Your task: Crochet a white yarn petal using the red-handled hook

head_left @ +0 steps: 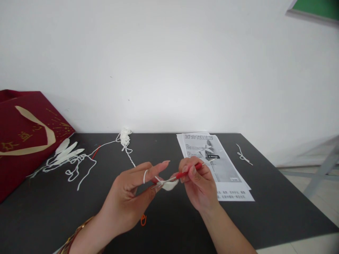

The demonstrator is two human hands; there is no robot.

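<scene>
My left hand (132,197) pinches a small white crochet piece (170,185) between thumb and fingers. Its index finger is raised, with white yarn (145,176) looped around it. In my right hand (198,183) is a crochet hook (188,170) with a red grip and metal ends. The hook's left end meets the crochet piece at my left fingertips; the exact stitch is too small to make out. From a bundle of white yarn (125,137) at the table's back edge, a strand runs toward my left hand.
Printed sheets (225,165) lie behind my right hand. On the left, a dark red gift bag (31,123) stands beside white crocheted petals (66,152) with loose yarn tails and a thin red stick (96,151). An orange stitch marker (143,220) lies near my left wrist, a yarn scrap (244,157) at right.
</scene>
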